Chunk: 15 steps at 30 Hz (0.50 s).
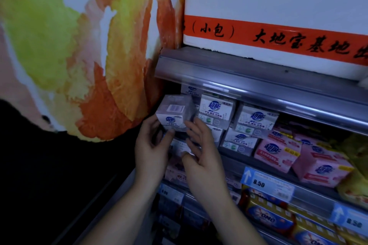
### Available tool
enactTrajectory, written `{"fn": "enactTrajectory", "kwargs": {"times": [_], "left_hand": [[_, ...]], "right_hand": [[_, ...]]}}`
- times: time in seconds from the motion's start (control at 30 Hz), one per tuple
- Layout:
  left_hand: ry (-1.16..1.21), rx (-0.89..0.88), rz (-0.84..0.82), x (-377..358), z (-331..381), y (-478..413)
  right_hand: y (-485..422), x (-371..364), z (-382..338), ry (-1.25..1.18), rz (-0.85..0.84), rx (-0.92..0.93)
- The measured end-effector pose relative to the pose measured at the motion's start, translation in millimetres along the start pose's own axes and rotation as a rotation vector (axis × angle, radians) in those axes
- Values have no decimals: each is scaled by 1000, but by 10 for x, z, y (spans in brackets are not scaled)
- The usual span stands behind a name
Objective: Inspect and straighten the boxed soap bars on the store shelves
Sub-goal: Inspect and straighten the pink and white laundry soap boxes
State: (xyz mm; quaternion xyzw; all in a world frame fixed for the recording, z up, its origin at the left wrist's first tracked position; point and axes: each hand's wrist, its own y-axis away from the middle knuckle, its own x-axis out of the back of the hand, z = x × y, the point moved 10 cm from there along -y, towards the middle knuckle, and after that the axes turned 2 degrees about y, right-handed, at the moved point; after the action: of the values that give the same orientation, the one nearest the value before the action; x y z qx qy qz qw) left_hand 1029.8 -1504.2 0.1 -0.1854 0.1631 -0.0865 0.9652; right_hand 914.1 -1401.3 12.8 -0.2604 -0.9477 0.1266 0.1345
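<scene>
White film over stiff card: that was the soap pack I held just in front of the far-left end of the shelf, lifted clear of the row, barcode face up and brand face toward me. My left hand pinched it from below, thumb on the near bottom edge and fingers curled round its left side. My right hand was mostly open. Its straight fingers lay against the pack's lower right corner and gripped nothing, and the thumb hung lower, near a blurred label I could not read.

To the right, the other white boxes stood stacked under the upper shelf edge, none quite square to its neighbour. Pink boxes leaned further right, above a blue price tag.

I judged the pack dense for its bulk, rigid along its edges and slick where the film shone. The film looked likely to slide under fingertips alone. The safer hold seemed to be across two opposite side faces, with a palm or thumb under the base, keeping pressure off the corners, which would probably dent. The gap at the left end, beside the painted wall, looked tight, so I expected it to go in squarely, short face first.
</scene>
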Motion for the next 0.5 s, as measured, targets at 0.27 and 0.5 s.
{"fn": "enactTrajectory", "kwargs": {"times": [0.27, 0.5], "left_hand": [[-110, -158, 17, 107, 401, 230], [104, 34, -134, 32, 367, 559]], "right_hand": [[191, 165, -145, -86, 18, 73], [413, 444, -105, -164, 41, 28]]}}
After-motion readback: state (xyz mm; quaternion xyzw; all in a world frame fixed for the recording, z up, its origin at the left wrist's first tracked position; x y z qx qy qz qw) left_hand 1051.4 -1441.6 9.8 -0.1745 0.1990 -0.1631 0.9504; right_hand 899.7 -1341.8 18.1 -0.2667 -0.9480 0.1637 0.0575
